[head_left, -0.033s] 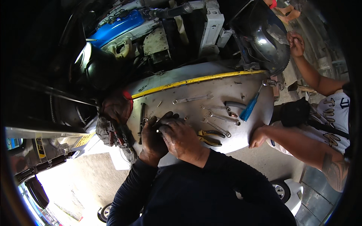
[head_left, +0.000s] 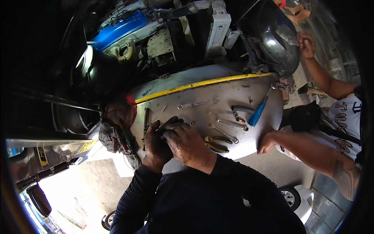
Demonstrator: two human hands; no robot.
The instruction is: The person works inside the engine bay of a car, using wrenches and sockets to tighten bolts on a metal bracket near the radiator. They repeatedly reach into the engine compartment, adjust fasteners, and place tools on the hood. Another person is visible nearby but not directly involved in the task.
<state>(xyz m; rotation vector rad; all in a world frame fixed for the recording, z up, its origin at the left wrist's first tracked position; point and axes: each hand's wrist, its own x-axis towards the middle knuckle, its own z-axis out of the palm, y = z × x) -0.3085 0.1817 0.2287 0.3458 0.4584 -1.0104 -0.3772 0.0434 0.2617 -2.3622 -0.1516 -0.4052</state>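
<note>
Left hand (head_left: pixel 157 146) and right hand (head_left: pixel 189 145) curl together, their hold too hidden to tell; pliers (head_left: pixel 216 148) lie just right of them, a lettered shirt (head_left: pixel 343 123) farther right.

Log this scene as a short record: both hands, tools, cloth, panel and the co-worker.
Left hand: curled, against the right
Right hand: curled over, anything held is mostly hidden
Panel: grey, beneath the tools
Tools: wrenches, yellow pliers, blue-handled tool
Cloth: dark, left of the hands
Co-worker: one hand at panel's right edge
</note>
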